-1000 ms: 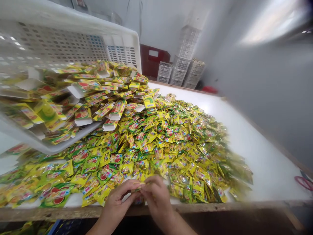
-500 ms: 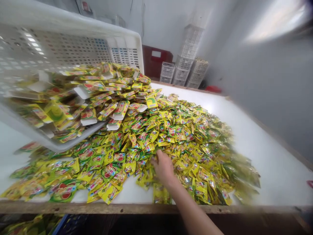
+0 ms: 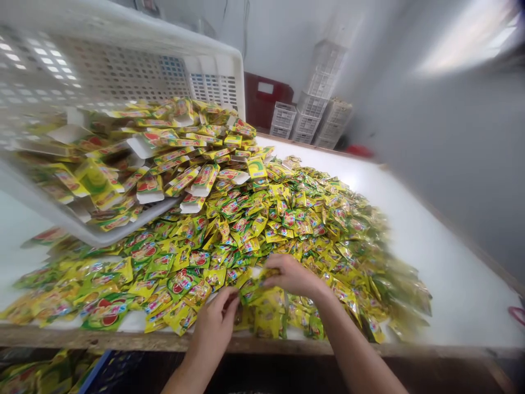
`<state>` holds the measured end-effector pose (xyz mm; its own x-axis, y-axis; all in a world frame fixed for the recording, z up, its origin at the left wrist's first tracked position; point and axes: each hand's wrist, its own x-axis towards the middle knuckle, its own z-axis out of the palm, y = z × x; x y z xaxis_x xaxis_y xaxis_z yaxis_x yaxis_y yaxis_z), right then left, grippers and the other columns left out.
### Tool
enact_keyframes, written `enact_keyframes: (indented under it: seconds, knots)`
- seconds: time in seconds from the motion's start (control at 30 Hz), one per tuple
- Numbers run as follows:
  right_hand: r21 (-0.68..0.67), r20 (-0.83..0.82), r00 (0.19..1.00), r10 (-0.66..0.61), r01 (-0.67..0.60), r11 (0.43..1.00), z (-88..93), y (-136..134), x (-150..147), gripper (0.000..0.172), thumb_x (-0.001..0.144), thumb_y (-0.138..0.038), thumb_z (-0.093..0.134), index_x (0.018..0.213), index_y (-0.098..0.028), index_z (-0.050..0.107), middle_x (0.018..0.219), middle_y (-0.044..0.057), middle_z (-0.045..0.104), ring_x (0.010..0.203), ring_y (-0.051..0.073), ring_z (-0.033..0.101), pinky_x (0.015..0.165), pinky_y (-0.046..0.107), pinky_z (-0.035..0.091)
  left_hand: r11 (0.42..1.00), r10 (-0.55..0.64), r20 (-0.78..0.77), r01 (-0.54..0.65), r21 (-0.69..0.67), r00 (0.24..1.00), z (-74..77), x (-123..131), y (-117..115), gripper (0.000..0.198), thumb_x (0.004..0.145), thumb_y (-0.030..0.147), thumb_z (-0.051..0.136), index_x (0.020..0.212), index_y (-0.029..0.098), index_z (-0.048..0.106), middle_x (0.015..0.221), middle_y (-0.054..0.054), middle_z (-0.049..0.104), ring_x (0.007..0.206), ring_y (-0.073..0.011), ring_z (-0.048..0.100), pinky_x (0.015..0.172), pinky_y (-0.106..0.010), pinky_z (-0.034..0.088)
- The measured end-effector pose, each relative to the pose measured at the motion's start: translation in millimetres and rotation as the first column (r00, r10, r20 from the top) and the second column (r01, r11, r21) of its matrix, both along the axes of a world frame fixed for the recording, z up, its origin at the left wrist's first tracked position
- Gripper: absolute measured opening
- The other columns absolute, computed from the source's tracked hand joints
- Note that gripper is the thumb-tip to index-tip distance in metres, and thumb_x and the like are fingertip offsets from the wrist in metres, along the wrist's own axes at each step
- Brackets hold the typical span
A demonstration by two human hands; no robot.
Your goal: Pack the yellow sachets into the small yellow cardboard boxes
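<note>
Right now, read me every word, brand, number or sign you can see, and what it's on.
No text reads clearly.
Sachets: colourful lettering, too blurred to read.
Cartons: printed lettering, too small to read.
One yellow carton: barcode-like mark, nothing legible.
White label on the dark red panel: no readable text.

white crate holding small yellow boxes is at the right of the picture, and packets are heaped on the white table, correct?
Not quite: in the head view, the white crate holding small yellow boxes is at the left of the picture, not the right. Packets are indeed heaped on the white table.
</note>
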<state>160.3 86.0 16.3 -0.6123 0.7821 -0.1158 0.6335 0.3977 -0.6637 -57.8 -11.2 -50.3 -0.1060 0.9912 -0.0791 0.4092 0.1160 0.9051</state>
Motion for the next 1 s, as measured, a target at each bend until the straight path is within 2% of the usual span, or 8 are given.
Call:
enact_keyframes:
  seconds: [0.17, 0.3, 0.4, 0.5, 0.6, 0.8, 0.9, 1.0]
  knots:
    - [-0.078, 0.213, 0.964, 0.160, -0.146, 0.986, -14.7, 15, -52, 0.034, 0.059, -0.022, 0.086, 0.090, -0.023, 0.072, 0.085, 0.000, 0.067, 0.078, 0.019, 0.062, 0.065, 0.023, 0.042, 1.000, -0.021, 0.006, 0.021, -0.017, 1.000, -8.5, 4, 12, 0.015, 0.087, 0.032, 0.053, 0.089, 0.024, 0.066, 0.084, -0.003, 0.076, 0.075, -0.0222, 0.072, 0.067, -0.029, 0.055]
    - [-0.032, 0.280, 0.950, 0.138, -0.135, 0.990, -23.1, 7, -59, 0.046, 0.062, -0.020, 0.082, 0.106, -0.020, 0.068, 0.102, 0.009, 0.066, 0.089, 0.025, 0.062, 0.069, 0.028, 0.043, 0.999, 0.032, -0.041, -0.032, 0.016, 0.999, -7.6, -26, 0, 0.016, 0.087, 0.034, 0.055, 0.086, 0.024, 0.067, 0.080, -0.001, 0.075, 0.074, -0.0194, 0.072, 0.067, -0.026, 0.055]
    - [-0.019, 0.269, 0.952, 0.144, -0.144, 0.989, -22.7, -3, -51, 0.042, 0.059, -0.018, 0.081, 0.098, -0.015, 0.067, 0.098, 0.011, 0.065, 0.086, 0.026, 0.062, 0.067, 0.028, 0.043, 0.978, 0.177, -0.177, -0.153, 0.138, 0.968, 7.8, -63, 9, 0.017, 0.086, 0.035, 0.057, 0.087, 0.024, 0.070, 0.076, 0.000, 0.074, 0.070, -0.0189, 0.070, 0.067, -0.026, 0.054]
    - [0.042, 0.183, 0.973, 0.143, -0.153, 0.987, -24.8, -14, -44, 0.027, 0.061, -0.009, 0.071, 0.086, -0.018, 0.064, 0.099, 0.007, 0.063, 0.091, 0.022, 0.060, 0.070, 0.025, 0.041, 0.925, 0.340, -0.261, -0.271, 0.266, 0.904, 35.1, -106, 43, 0.019, 0.086, 0.037, 0.058, 0.091, 0.024, 0.070, 0.084, -0.002, 0.075, 0.075, -0.0205, 0.068, 0.073, -0.030, 0.052]
    - [0.124, 0.071, 0.996, 0.051, -0.059, 0.991, -29.8, -31, -38, 0.033, 0.060, 0.002, 0.055, 0.084, -0.020, 0.059, 0.090, 0.002, 0.061, 0.087, 0.019, 0.057, 0.071, 0.024, 0.039, 0.887, 0.417, -0.276, -0.321, 0.333, 0.866, 59.7, -134, 97, 0.020, 0.086, 0.037, 0.060, 0.093, 0.021, 0.070, 0.091, -0.005, 0.073, 0.081, -0.0215, 0.066, 0.079, -0.033, 0.051]
    - [0.141, -0.021, 0.994, -0.107, 0.108, 0.984, -34.7, -58, -25, 0.041, 0.072, 0.002, 0.054, 0.104, -0.024, 0.057, 0.107, 0.006, 0.060, 0.099, 0.023, 0.057, 0.082, 0.029, 0.043, 0.862, 0.491, -0.200, -0.438, 0.255, 0.848, 63.0, -121, 203, 0.036, 0.092, 0.037, 0.058, 0.120, 0.014, 0.058, 0.116, -0.009, 0.063, 0.097, -0.0211, 0.064, 0.084, -0.042, 0.054]
    - [0.114, -0.036, 0.988, -0.149, 0.152, 0.982, -34.0, -59, -14, 0.029, 0.079, -0.004, 0.054, 0.101, -0.022, 0.055, 0.105, 0.007, 0.061, 0.095, 0.022, 0.059, 0.080, 0.029, 0.045, 0.850, 0.517, -0.150, -0.485, 0.207, 0.843, 57.5, -111, 213, 0.033, 0.093, 0.035, 0.057, 0.119, 0.013, 0.059, 0.115, -0.008, 0.063, 0.097, -0.0211, 0.064, 0.083, -0.041, 0.055]
    - [0.082, -0.103, 0.967, -0.231, 0.240, 0.967, -30.5, -61, -1, 0.020, 0.085, -0.008, 0.052, 0.101, -0.021, 0.054, 0.098, 0.005, 0.063, 0.088, 0.020, 0.061, 0.077, 0.028, 0.046, 0.846, 0.513, -0.098, -0.484, 0.224, 0.853, 60.3, -119, 183, 0.042, 0.088, 0.037, 0.065, 0.120, 0.012, 0.058, 0.110, -0.008, 0.067, 0.089, -0.0199, 0.066, 0.077, -0.038, 0.056]
